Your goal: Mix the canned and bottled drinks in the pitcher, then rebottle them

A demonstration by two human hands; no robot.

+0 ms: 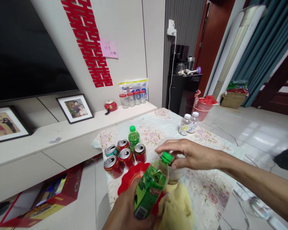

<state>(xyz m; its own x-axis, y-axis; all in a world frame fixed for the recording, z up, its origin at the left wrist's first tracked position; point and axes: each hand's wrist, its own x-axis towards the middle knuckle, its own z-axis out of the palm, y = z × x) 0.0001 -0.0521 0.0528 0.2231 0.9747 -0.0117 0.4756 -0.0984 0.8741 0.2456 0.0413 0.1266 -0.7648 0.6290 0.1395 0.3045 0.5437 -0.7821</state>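
My left hand (131, 207) is wrapped around a green plastic drink bottle (150, 188), which leans to the right with its green cap (167, 157) on. Beside the cap hovers my right hand (189, 155), its fingers curved and spread apart; whether a fingertip touches the cap I cannot tell. Under the bottle is a red scalloped dish (124, 183), partly hidden. A yellow cloth (179, 207) lies right of the bottle, and a clear container (176, 175) shows below my right hand. Another green-capped bottle (133, 138) stands farther back next to several opened cans (126, 157).
Two white-capped bottles (184, 125) stand at the table's right far edge. A white TV cabinet (98, 127) runs behind, bearing picture frames (75, 108), a red pot (110, 106) and red-lidded jars (131, 99). An open red box (60, 191) sits on the floor at left.
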